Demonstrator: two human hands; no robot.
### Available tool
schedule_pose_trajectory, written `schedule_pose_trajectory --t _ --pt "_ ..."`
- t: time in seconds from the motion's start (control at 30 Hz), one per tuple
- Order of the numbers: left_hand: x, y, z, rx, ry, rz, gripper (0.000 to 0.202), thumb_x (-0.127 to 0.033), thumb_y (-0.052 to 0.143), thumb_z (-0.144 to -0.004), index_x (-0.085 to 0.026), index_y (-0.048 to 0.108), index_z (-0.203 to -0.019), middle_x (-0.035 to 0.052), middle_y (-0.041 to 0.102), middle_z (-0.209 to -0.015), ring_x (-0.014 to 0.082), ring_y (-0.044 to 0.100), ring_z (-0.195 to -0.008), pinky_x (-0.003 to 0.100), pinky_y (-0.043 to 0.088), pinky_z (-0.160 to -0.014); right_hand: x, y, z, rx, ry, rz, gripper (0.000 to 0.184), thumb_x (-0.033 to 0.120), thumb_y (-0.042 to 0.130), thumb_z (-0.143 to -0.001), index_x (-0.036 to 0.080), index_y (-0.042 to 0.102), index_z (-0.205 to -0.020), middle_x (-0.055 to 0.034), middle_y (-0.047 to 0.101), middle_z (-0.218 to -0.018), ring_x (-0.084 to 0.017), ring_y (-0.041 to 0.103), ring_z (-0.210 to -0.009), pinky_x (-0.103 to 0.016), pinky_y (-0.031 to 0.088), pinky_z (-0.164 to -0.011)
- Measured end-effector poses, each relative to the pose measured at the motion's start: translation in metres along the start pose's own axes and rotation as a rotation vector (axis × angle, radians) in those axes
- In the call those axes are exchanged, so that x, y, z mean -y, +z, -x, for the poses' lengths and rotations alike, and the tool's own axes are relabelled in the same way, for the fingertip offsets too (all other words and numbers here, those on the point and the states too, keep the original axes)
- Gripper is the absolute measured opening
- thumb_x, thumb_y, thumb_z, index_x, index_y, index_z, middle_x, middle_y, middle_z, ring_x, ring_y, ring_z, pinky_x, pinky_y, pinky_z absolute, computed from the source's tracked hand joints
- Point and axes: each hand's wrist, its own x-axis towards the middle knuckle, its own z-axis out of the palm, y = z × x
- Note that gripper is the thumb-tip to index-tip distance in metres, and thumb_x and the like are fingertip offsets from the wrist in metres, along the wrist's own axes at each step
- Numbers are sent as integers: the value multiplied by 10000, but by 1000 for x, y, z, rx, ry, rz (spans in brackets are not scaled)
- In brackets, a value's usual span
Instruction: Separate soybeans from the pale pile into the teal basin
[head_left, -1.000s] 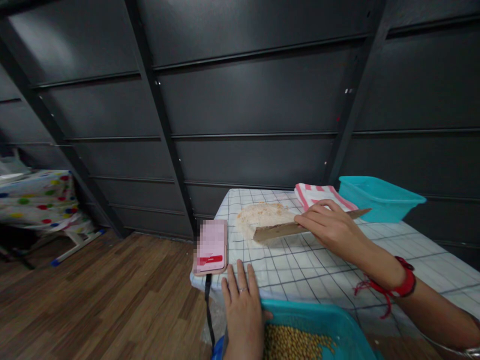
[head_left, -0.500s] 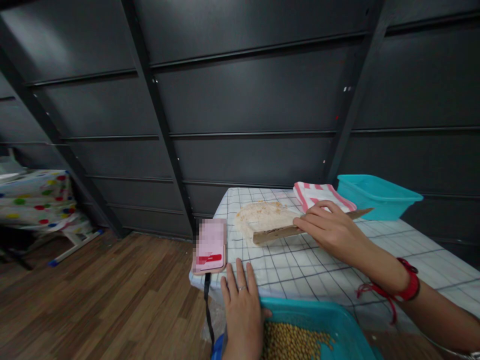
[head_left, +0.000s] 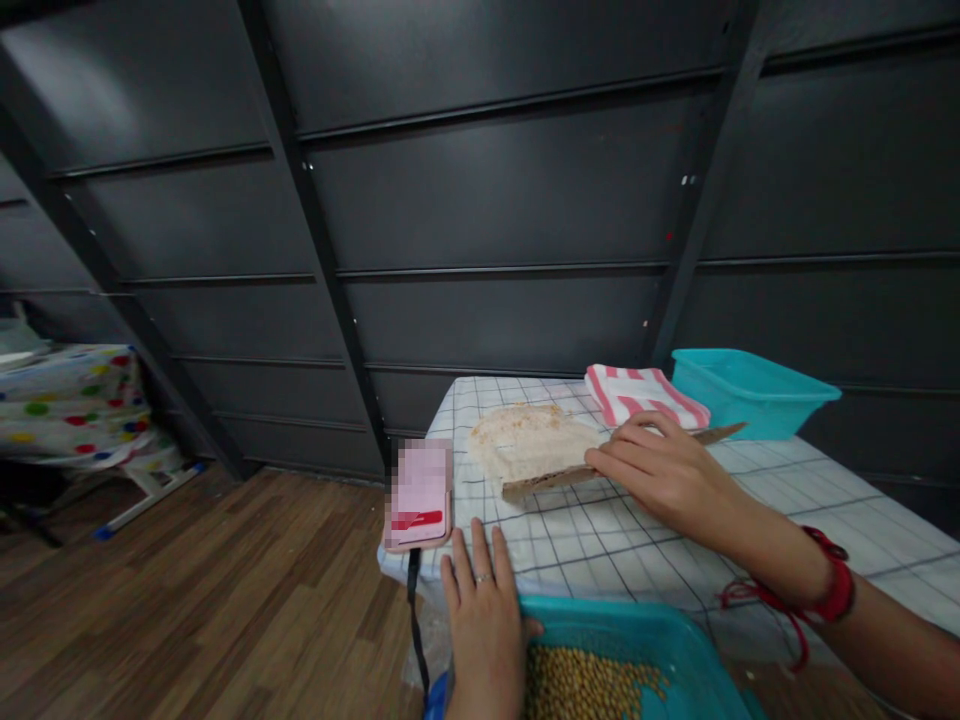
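My right hand (head_left: 664,480) is closed around a long brown strip (head_left: 551,482) that looks like cardboard. Its left end lies along the near edge of a pale, powder-like patch (head_left: 532,440) on the checked cloth, with orange-yellow bits at the patch's far side. Its pointed right end sticks out past my knuckles. My left hand (head_left: 484,610), wearing a ring, lies palm down with fingers stretched at the table's front edge. The left thumb touches the rim of a teal tub (head_left: 622,610), which holds many small yellow-brown beans (head_left: 585,685).
A pink phone (head_left: 418,495) rests at the table's left edge, with a black strap (head_left: 414,620) hanging below. Behind my right hand are a folded pink-striped towel (head_left: 645,393) and a turquoise tub (head_left: 757,395). A dark panelled wall (head_left: 510,200) stands behind the table.
My right hand has drawn the strip slightly toward me, down the patch's near edge, so more of the pale patch shows. My left hand stays in place.
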Motion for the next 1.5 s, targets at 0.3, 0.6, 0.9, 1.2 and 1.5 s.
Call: schedule_pose_trajectory --t 0.3,0.6,0.9,1.2,1.5 --pt "0 -5 -2 17 -23 33 797 -405 697 -536 -210 419 -1257 141 402 -1361 355 322 -1253 519 301 -997 -2 2 1 -35 20 47 279 58 345 -866 149 608 -842 -42 613 -684 -159 497 -683 -333 349 -721" --pt "-1 -5 -2 -21 -38 75 811 -494 690 -517 -206 447 -1235 133 423 -1345 345 346 -1241 509 311 -996 5 -9 -1 -13 -8 -23 251 76 349 -878 126 595 -857 -39 602 -687 -153 489 -684 -331 357 -724" --pt "3 -23 -6 53 -14 111 832 -532 694 -507 -195 451 -1228 137 434 -1329 340 378 -1220 488 361 -972 11 -15 4 -13 4 -64 201 48 387 -854 110 578 -856 -48 609 -709 -155 484 -687 -341 357 -723" --pt "0 -5 -2 -3 -8 46 921 -438 771 -414 -195 441 -1239 151 408 -1348 365 328 -1246 532 306 -1000 11 -18 14 -38 20 -113 204 36 384 -848 127 565 -868 -41 609 -702 -148 488 -673 -337 354 -729" --pt "2 -15 -4 27 -11 75 828 -366 744 -484 -187 443 -1235 137 405 -1342 343 348 -1236 503 353 -983 -7 -13 14 -6 -24 -308 203 79 359 -876 177 535 -903 -10 598 -715 -141 491 -707 -324 360 -727"
